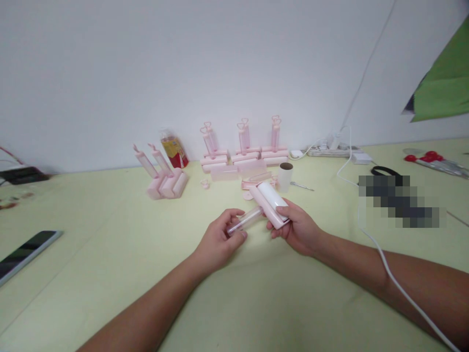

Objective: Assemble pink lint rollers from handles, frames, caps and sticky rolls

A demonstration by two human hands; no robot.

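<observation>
Over the middle of the table, my right hand [298, 227] is wrapped round the pink head of a lint roller [269, 208], thumb on its white roll. A clear tube handle [246, 220] slants from the head down to my left hand [222, 237], whose fingers close on its far end. Just behind lie loose pink parts [256, 182], a small pink heart-shaped piece [205, 184] and a white cardboard-cored roll [286, 177] standing upright. To the roll's right is a thin screwdriver [302, 186].
Several lint rollers [245, 154] stand along the wall, with two more [166, 183] at left near a yellow-and-red labelled bottle [174, 149]. A phone [27, 254] lies at left. A power strip [333, 150] sits at the back right, and a white cable [384, 264] crosses my right arm.
</observation>
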